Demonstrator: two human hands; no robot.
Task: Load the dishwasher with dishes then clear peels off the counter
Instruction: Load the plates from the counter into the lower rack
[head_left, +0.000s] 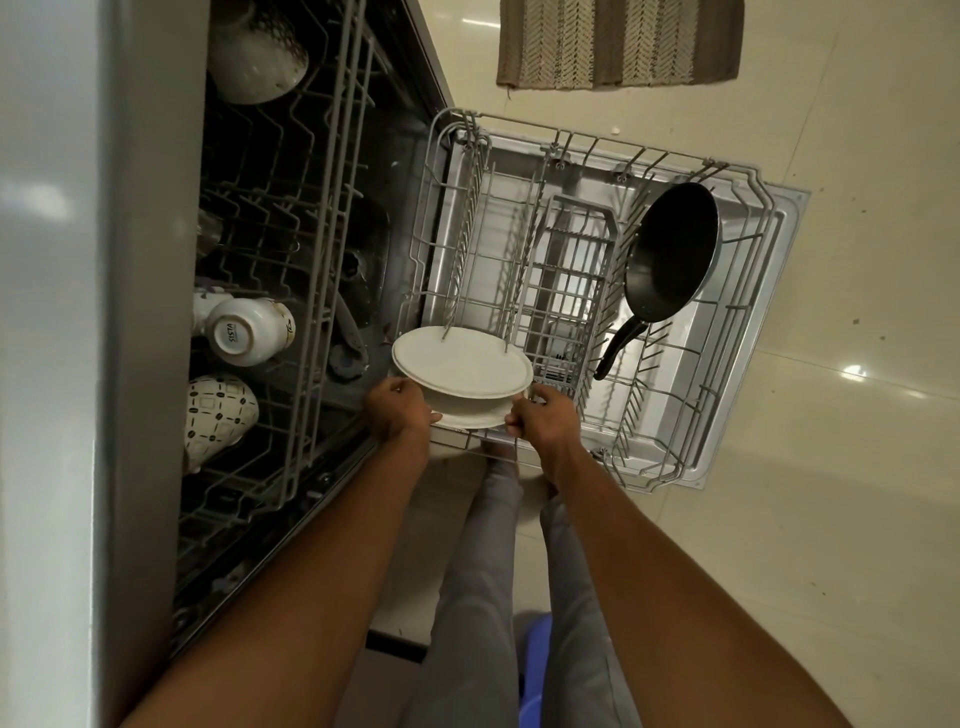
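The dishwasher stands open with its grey lower rack (675, 415) pulled out over the dropped door. White plates (462, 364) stand among the tines at the rack's near left corner. My left hand (397, 410) grips their left edge and my right hand (540, 421) grips their right edge, fingers curled round the rims. A black frying pan (670, 254) leans in the right half of the rack, handle pointing toward me. The upper rack (311, 260) to the left holds white cups (249, 332), a patterned mug (218, 415) and a white bowl (254, 57).
An empty grey cutlery basket (566, 291) sits in the middle of the lower rack. A brown woven mat (618, 41) lies on the tiled floor beyond the door. My legs stand beside the door's near edge, with a blue object (535, 670) on the floor.
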